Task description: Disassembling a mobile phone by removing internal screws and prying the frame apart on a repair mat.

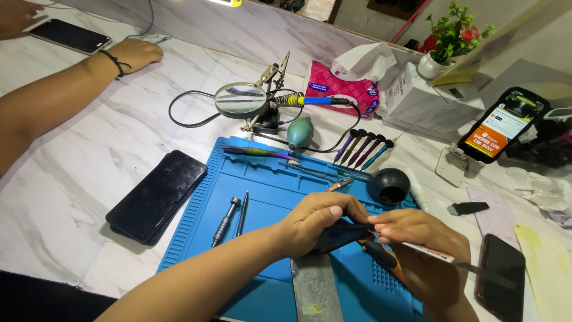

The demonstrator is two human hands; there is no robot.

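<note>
On the white marble desk [71, 197] lay a blue rubber work mat [262, 191]. In its top slots sat a row of thin purple and blue screwdrivers [361, 149] and a rainbow-coloured flat tool [253, 153]. Lower on the mat lay a short grey metal screwdriver [226, 222]. A round black cup [388, 185] stood at the mat's edge, but what was inside could not be seen.

The left hand [313, 222] came in from below, fingers curled tight around a small dark flat part [342, 234] held above the mat. The right hand [426, 250] met it, fingers closed on an orange-handled tool [384, 256], maybe pliers. A flat grey metal plate [316, 289] lay just under the hands. A black phone [158, 195] lay left of the mat.
</note>
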